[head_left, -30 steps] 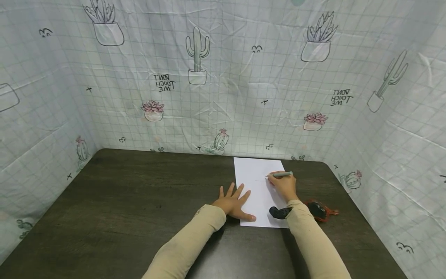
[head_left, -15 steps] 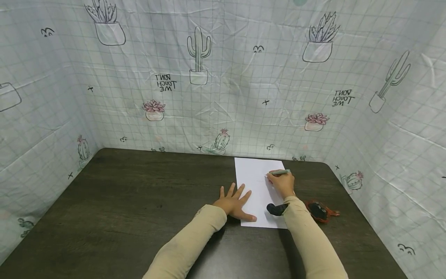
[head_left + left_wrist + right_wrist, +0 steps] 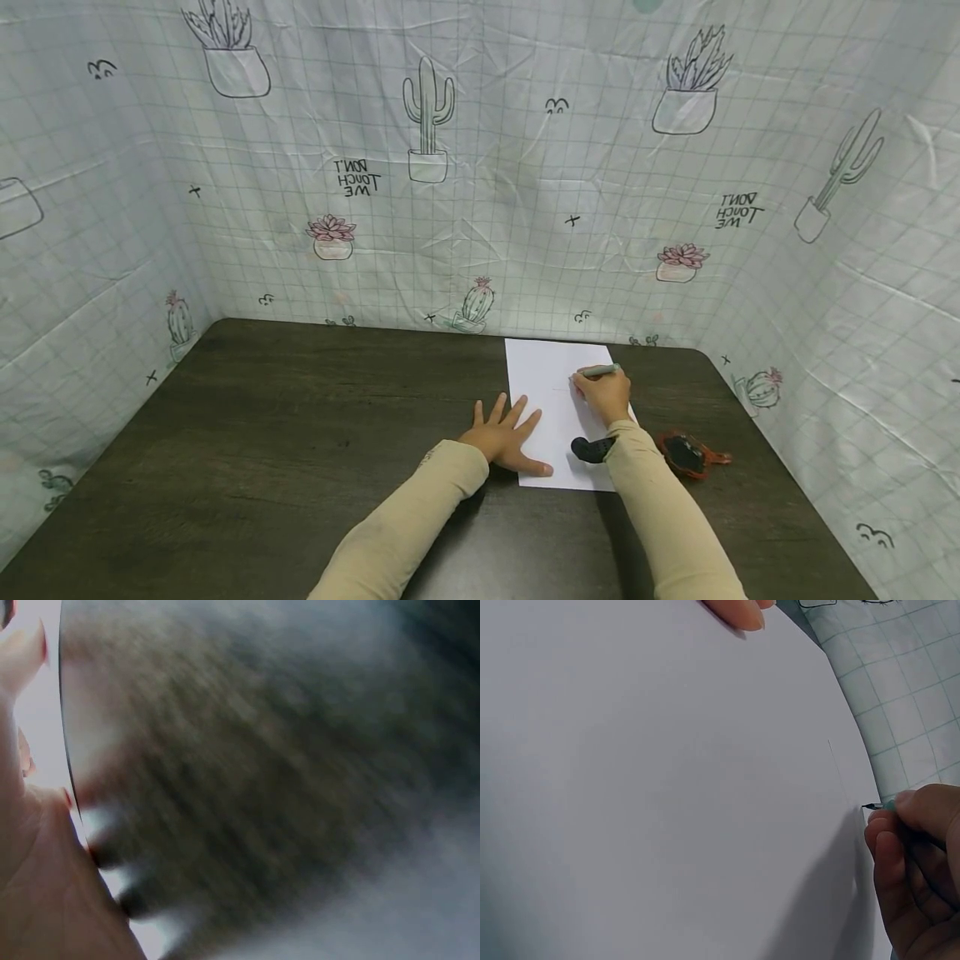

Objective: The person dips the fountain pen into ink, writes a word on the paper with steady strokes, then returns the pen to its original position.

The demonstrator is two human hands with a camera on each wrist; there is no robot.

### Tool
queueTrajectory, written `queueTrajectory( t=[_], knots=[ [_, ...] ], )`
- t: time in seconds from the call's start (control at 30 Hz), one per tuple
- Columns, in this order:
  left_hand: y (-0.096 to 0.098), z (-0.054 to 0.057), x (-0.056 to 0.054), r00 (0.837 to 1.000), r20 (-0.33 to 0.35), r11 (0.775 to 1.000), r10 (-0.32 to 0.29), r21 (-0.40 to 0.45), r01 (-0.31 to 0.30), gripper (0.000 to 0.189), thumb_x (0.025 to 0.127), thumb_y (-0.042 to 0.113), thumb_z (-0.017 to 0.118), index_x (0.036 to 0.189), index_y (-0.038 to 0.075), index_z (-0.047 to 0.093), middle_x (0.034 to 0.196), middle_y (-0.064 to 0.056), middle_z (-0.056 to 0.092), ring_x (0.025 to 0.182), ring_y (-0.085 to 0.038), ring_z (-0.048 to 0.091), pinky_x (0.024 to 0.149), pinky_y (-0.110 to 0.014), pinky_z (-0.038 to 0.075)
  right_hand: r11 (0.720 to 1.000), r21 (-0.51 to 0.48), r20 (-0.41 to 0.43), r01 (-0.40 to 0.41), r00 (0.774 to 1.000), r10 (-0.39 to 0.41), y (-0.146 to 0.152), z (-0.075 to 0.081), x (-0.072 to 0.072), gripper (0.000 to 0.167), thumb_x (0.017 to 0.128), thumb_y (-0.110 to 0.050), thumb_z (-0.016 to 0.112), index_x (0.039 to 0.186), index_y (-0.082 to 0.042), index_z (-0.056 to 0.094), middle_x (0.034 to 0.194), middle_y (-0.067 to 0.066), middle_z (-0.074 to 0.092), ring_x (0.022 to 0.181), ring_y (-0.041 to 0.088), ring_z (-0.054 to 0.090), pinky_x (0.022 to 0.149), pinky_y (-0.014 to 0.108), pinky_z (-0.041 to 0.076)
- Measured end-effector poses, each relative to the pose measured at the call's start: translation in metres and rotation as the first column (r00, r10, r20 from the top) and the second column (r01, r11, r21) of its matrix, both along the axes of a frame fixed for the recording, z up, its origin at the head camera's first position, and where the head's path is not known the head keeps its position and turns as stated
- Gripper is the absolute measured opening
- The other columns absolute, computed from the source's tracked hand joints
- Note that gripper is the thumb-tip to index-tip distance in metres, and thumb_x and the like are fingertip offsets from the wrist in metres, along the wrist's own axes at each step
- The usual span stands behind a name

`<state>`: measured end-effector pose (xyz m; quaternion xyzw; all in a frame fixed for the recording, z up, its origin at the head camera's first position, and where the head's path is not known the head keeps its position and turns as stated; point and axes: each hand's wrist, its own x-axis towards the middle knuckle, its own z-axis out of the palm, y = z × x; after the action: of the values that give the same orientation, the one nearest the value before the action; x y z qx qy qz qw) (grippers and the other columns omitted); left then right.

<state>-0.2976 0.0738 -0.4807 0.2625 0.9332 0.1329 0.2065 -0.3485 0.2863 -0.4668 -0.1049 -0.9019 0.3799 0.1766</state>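
Note:
A white sheet of paper [image 3: 551, 433] lies on the dark table, right of the middle. My left hand [image 3: 502, 443] rests on its left edge with fingers spread, the thumb reaching over the sheet. In my right hand [image 3: 606, 396] I pinch a grey-green pen [image 3: 603, 370], tilted, its tip at the paper's surface. The right wrist view shows the dark pen tip [image 3: 871, 805] beside a thin drawn line [image 3: 836, 761] on the sheet. The left wrist view is mostly dark blur, with part of the left hand [image 3: 45, 877] along its left side.
Beside my right forearm lies a black object with orange-red edging [image 3: 688, 454]. A black rounded piece [image 3: 591, 450] sticks out from the right wrist. The dark wooden table [image 3: 262, 450] meets a cactus-print cloth [image 3: 510, 167] at the back and sides.
My right hand and the pen have shifted slightly left over the paper, and the forearm with them. The left hand stays in place on the sheet.

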Motion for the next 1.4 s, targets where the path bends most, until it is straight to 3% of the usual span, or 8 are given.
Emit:
queueTrajectory(
  t=[0.27, 0.47, 0.7, 0.83, 1.0, 1.13, 1.23, 1.4],
  knots=[
    [0.002, -0.005, -0.002, 1.0, -0.008, 1.0, 0.007, -0.003, -0.007, 0.1, 0.074, 0.082, 0.05, 0.153, 0.042, 0.003, 0.16, 0.01, -0.012, 0.145, -0.024, -0.019, 0.111, -0.06, -0.013, 1.0, -0.014, 0.002, -0.008, 1.0, 0.008, 0.001, -0.002, 0.001, 0.012, 0.082, -0.014, 0.071, 0.087, -0.005, 0.077, 0.057, -0.002, 0.064, 0.056, 0.008, 0.054, 0.063, 0.026, 0.042],
    [0.001, 0.003, 0.001, 1.0, 0.005, 1.0, 0.005, -0.014, -0.005, 0.099, 0.076, 0.08, 0.051, 0.153, 0.041, 0.004, 0.161, 0.008, -0.011, 0.145, -0.025, -0.019, 0.111, -0.059, -0.013, 1.0, -0.022, 0.013, -0.005, 1.0, 0.005, 0.001, -0.001, 0.003, 0.012, 0.081, -0.015, 0.072, 0.086, -0.005, 0.077, 0.056, -0.003, 0.062, 0.055, 0.008, 0.053, 0.059, 0.025, 0.041],
    [0.002, -0.004, -0.002, 1.0, -0.002, 1.0, 0.002, -0.007, -0.002, 0.101, 0.073, 0.084, 0.048, 0.152, 0.043, 0.003, 0.16, 0.008, -0.012, 0.145, -0.027, -0.02, 0.11, -0.062, -0.014, 0.999, -0.037, 0.014, -0.034, 0.999, 0.034, 0.001, 0.001, 0.01, 0.013, 0.083, -0.016, 0.072, 0.085, -0.004, 0.076, 0.056, -0.002, 0.063, 0.052, 0.008, 0.053, 0.056, 0.023, 0.041],
    [0.001, 0.002, 0.002, 1.0, 0.005, 1.0, 0.006, 0.002, -0.006, 0.101, 0.074, 0.083, 0.05, 0.153, 0.041, 0.004, 0.161, 0.008, -0.011, 0.145, -0.027, -0.019, 0.11, -0.061, -0.014, 0.998, -0.045, 0.006, -0.044, 0.999, 0.045, 0.001, 0.001, 0.013, 0.013, 0.082, -0.015, 0.072, 0.086, -0.002, 0.076, 0.057, 0.001, 0.064, 0.049, 0.008, 0.054, 0.053, 0.023, 0.042],
    [-0.003, 0.022, 0.013, 1.0, 0.0, 1.0, 0.007, -0.001, -0.007, 0.096, 0.078, 0.076, 0.053, 0.155, 0.036, 0.01, 0.162, 0.005, -0.005, 0.147, -0.028, -0.013, 0.112, -0.06, -0.01, 0.999, -0.031, 0.005, -0.038, 0.999, 0.038, 0.0, 0.0, 0.016, 0.011, 0.082, -0.014, 0.072, 0.085, -0.004, 0.076, 0.058, 0.001, 0.064, 0.049, 0.008, 0.053, 0.053, 0.025, 0.042],
    [-0.003, 0.03, 0.018, 1.0, -0.001, 1.0, 0.004, -0.008, -0.004, 0.094, 0.082, 0.072, 0.054, 0.155, 0.031, 0.011, 0.162, 0.002, -0.004, 0.147, -0.03, -0.011, 0.113, -0.06, -0.008, 0.999, -0.012, 0.008, -0.044, 0.999, 0.045, 0.001, -0.001, 0.019, 0.01, 0.082, -0.014, 0.072, 0.085, -0.004, 0.076, 0.059, 0.001, 0.065, 0.05, 0.008, 0.054, 0.053, 0.024, 0.042],
    [-0.003, 0.028, 0.017, 1.0, 0.003, 1.0, 0.007, -0.014, -0.007, 0.095, 0.081, 0.073, 0.053, 0.155, 0.032, 0.01, 0.162, 0.003, -0.005, 0.147, -0.03, -0.012, 0.112, -0.06, -0.009, 0.998, -0.001, 0.011, -0.058, 0.998, 0.058, 0.002, -0.002, 0.021, 0.01, 0.082, -0.013, 0.072, 0.086, -0.004, 0.076, 0.06, 0.002, 0.066, 0.051, 0.007, 0.055, 0.051, 0.024, 0.042],
    [0.0, 0.013, 0.008, 1.0, 0.004, 1.0, 0.009, -0.011, -0.009, 0.097, 0.078, 0.079, 0.05, 0.154, 0.038, 0.007, 0.162, 0.007, -0.007, 0.146, -0.028, -0.015, 0.111, -0.061, -0.012, 0.997, 0.002, 0.011, -0.077, 0.997, 0.077, 0.002, 0.0, 0.027, 0.01, 0.083, -0.013, 0.073, 0.086, -0.004, 0.076, 0.061, 0.002, 0.067, 0.051, 0.007, 0.057, 0.051, 0.024, 0.044]
  ],
)
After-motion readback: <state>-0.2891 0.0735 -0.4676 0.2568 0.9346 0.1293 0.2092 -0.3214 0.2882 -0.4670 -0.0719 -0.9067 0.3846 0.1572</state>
